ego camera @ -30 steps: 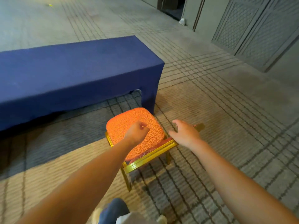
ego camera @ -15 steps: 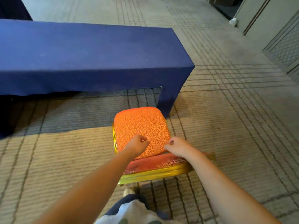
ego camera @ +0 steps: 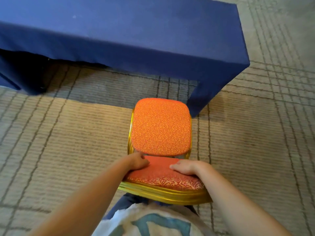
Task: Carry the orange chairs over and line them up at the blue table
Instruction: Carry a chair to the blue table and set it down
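Observation:
An orange chair (ego camera: 161,126) with a gold frame stands on the carpet right below me, its seat facing the blue table (ego camera: 119,31) and close to the table's right end. My left hand (ego camera: 137,161) grips the left side of the chair's padded backrest top. On the right side of that backrest top lies my right hand (ego camera: 185,167), fingers curled over the padding. The chair's legs are hidden under the seat.
The blue cloth on the table hangs to the floor at the right corner (ego camera: 204,92), just beyond the seat's front edge. Striped beige carpet (ego camera: 68,142) spreads left and right of the chair. My own legs and shirt (ego camera: 150,222) are directly behind the backrest.
The chair has turned square to the table and now sits straight in front of me. Both hands shifted from the seat's rear edge onto the backrest top. My view tilted further down.

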Demonstrator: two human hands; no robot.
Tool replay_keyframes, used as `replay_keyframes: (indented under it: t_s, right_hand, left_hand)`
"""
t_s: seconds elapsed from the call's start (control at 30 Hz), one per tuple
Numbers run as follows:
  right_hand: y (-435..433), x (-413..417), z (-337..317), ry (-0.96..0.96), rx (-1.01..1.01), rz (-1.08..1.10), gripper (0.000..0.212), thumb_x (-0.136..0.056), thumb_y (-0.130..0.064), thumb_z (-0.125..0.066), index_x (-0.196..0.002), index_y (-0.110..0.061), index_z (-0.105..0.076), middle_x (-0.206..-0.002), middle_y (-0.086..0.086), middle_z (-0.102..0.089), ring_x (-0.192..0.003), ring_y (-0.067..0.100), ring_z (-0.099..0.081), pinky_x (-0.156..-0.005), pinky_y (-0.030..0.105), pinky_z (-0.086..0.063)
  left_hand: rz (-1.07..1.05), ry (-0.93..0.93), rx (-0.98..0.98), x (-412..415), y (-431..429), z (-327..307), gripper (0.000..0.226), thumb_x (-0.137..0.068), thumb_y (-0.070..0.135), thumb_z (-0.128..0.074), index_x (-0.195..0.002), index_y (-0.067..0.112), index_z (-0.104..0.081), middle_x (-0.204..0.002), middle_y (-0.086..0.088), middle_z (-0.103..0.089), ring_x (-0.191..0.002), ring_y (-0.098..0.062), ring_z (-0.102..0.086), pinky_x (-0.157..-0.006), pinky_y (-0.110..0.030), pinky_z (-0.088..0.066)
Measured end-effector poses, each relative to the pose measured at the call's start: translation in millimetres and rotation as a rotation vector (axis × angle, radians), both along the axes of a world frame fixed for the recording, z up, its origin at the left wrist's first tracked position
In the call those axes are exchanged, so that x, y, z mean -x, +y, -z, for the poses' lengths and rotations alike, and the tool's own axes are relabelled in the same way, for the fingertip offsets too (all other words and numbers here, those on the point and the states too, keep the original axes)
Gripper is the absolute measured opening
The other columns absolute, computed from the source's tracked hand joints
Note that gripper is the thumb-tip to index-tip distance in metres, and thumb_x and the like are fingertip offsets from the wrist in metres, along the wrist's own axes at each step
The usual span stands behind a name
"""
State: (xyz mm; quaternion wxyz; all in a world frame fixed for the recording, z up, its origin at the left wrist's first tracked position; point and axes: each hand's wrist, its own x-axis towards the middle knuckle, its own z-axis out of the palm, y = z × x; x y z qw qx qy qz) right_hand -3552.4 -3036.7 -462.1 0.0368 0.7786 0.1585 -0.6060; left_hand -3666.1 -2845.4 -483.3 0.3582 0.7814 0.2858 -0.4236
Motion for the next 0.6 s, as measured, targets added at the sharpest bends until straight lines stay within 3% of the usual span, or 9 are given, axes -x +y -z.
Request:
replay_keyframes:
  t_s: [0.3, 0.47, 0.6]
  right_hand:
    - [-26.9, -23.4, 41.5, 0.063, -0.03, -0.053, 0.072, -0.098, -0.062, -0.031, -0.149, -0.013, -0.041, -0.157, 0.009, -0.035, -0.141, 0.028, -0.038, -0.116, 0.037, -0.029]
    - [-61.6, -36.8, 64.6, 0.011, 0.034, 0.052, 0.085, -0.086, -0.074, -0.031, -0.153, -0.021, -0.034, -0.16, 0.009, -0.029, -0.144, 0.032, -0.033, -0.118, 0.045, -0.027]
    - [-75.1, -42.8, 76.7, 0.011, 0.074, 0.17, 0.08, -0.092, -0.067, -0.037, -0.153, -0.016, -0.033, -0.159, 0.011, -0.031, -0.143, 0.032, -0.035, -0.117, 0.042, -0.028]
  left_hand:
    - [0.029, 0.137, -0.165, -9.2, -8.2, 2.4, 0.054, -0.092, 0.045, -0.052, -0.135, 0.011, -0.053, -0.14, -0.013, -0.052, -0.126, -0.03, -0.049, -0.104, -0.037, -0.04]
    - [-0.015, 0.19, -0.213, -9.9, -9.4, 11.9, 0.05, -0.092, 0.042, -0.053, -0.129, 0.007, -0.058, -0.133, -0.015, -0.057, -0.12, -0.031, -0.054, -0.099, -0.036, -0.043]
    - [-0.042, 0.211, -0.225, -14.1, -8.7, 18.2, 0.053, -0.095, 0.039, -0.052, -0.135, 0.005, -0.051, -0.139, -0.017, -0.052, -0.126, -0.031, -0.049, -0.101, -0.035, -0.039]
